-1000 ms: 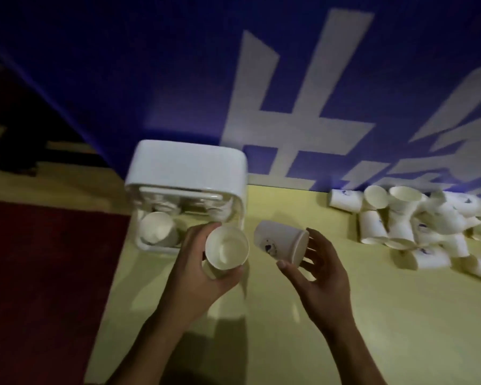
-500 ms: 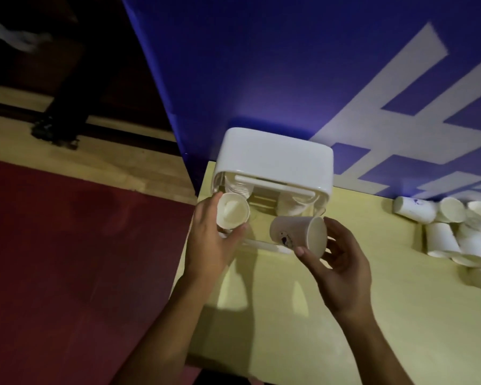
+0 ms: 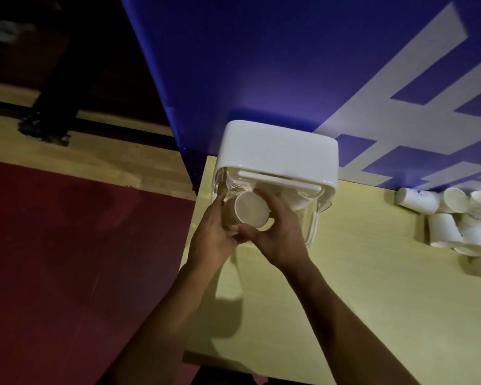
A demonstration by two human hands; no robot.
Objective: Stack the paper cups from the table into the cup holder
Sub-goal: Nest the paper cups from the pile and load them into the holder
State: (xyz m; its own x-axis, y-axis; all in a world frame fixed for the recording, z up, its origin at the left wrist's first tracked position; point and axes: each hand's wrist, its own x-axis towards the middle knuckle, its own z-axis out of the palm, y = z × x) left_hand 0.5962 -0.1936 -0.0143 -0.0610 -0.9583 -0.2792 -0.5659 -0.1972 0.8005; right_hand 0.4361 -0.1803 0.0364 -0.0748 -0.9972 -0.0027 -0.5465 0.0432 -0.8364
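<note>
Plainly both hands are busy with cups. The left hand (image 3: 213,234) curls round the side of a paper cup (image 3: 227,215) that is tilted with its mouth toward the camera. The right hand (image 3: 278,237) wraps thumb and fingers round a second cup (image 3: 252,209) that seems to sit partly inside the first. Lined up this way, the two look set to nest before going in together.

They are held just in front of the cup holder (image 3: 278,154), at its clear near-left face, and stacked cups show dimly inside. The holder stands at the far-left corner of the table (image 3: 358,315), against the blue wall (image 3: 261,65), with the table's left edge close by. Loose cups (image 3: 453,218) lie well apart on the far right, and the tabletop between gives room to reach.
</note>
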